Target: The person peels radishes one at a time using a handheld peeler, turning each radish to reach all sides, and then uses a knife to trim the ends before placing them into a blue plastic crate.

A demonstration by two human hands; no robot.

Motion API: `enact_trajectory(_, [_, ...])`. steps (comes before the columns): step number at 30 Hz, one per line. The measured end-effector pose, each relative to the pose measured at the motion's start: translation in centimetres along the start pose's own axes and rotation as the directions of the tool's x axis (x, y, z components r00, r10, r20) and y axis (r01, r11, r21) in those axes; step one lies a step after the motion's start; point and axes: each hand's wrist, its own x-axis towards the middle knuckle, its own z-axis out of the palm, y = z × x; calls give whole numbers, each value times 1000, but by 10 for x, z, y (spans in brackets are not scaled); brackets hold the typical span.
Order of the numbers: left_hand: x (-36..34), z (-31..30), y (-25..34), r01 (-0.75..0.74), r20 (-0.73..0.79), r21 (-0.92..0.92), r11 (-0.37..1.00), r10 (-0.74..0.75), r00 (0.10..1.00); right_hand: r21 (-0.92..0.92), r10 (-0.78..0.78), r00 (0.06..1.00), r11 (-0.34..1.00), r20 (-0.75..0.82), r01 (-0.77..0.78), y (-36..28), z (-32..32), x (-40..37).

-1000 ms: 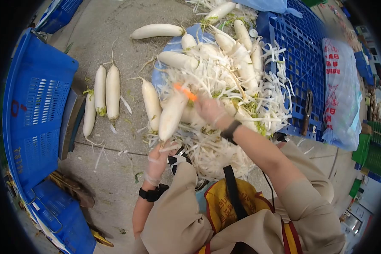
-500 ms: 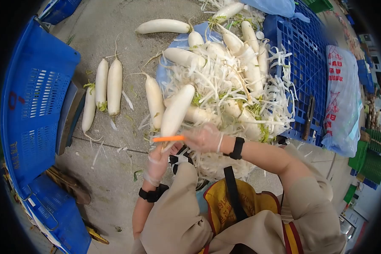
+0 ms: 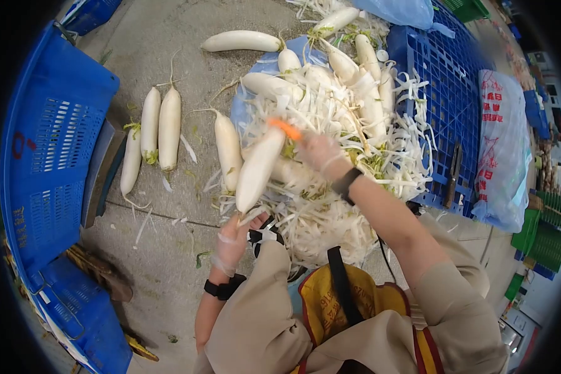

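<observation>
One long white daikon radish (image 3: 257, 169), tilted, held over a heap of white peel strips (image 3: 330, 218). Left hand (image 3: 232, 240), gloved, closed round its lower end. Right hand (image 3: 321, 153), gloved, closed on a thin orange peeler (image 3: 285, 129) at the radish's upper end. Three more radishes (image 3: 159, 131) lie well apart on the concrete floor (image 3: 168, 249).

Smooth matt radish (image 3: 257, 169), orange plastic peeler (image 3: 285, 129), clr plastic gloves (image 3: 234, 240), blue plastic crate (image 3: 56, 137), rough concrete floor (image 3: 168, 249).

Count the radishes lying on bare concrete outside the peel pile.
5 radishes: three side by side near the blue crate, one at the pile's left edge, one at top. Others may hide under peelings.
</observation>
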Motion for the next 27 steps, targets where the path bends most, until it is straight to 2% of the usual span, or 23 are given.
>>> enact_trajectory(2, [-5,-4,7,8,6,7,1000,-8,1000,-34,296,954,955,50,-294,23,-12,19])
enact_trajectory(3, [-4,-6,11,-8,24,51,999,7,1000,22,242,970,970,-19,-241,1,-17,12])
enact_trajectory(4, [-2,-4,13,-25,37,90,996,22,999,5,42,999,999,-15,-42,-27,-24,-2])
enact_trajectory(5, [-3,-1,11,-22,39,87,996,19,999,0,-147,989,989,-1,147,-48,-27,-17])
enact_trajectory(6, [-5,0,6,-36,35,168,985,30,999,6,-139,990,990,3,139,-54,-26,-23])
enact_trajectory(7, [-5,0,4,-52,24,249,967,48,999,-7,-217,970,976,113,219,-58,-26,-23])
enact_trajectory(8, [-6,-1,3,-50,25,251,967,46,999,-10,-289,931,954,224,298,-60,-25,-24])
enact_trajectory(9, [-9,-1,3,-51,39,251,967,43,998,-83,-26,977,996,213,45,-44,-27,-8])
enact_trajectory(11, [-5,0,7,-65,37,244,968,57,998,-105,197,980,975,8,-195,22,-17,21])
enact_trajectory(12, [-6,0,8,-56,-6,222,974,59,998,-104,197,980,975,5,-196,21,-16,20])
enact_trajectory(14, [-5,-1,-3,-54,-50,200,978,66,997,-287,135,990,947,-50,-143,8,-18,12])
enact_trajectory(15, [-5,3,-20,-86,-25,309,947,99,995,-166,153,982,971,-113,-170,-6,-17,6])
enact_trajectory(16, [-11,7,-35,-114,21,417,902,116,993,-164,158,982,971,-103,-174,-13,-20,-1])
enact_trajectory(18, [-15,7,-37,-86,5,418,905,92,996,-43,158,986,987,56,-156,-31,-40,-7])
enact_trajectory(19, [-17,7,-37,-60,-18,415,908,74,997,-11,134,988,991,76,-134,-35,-41,-7])
enact_trajectory(20, [-18,7,-38,-60,-15,415,908,73,997,-10,137,988,991,77,-136,-36,-37,-7])
enact_trajectory(22, [-16,8,-42,-9,-82,399,917,46,996,112,99,995,989,-28,-95,-36,-29,2])
enact_trajectory(27, [-13,9,-38,13,-64,370,929,12,998,161,150,988,975,46,-156,-41,-9,29])
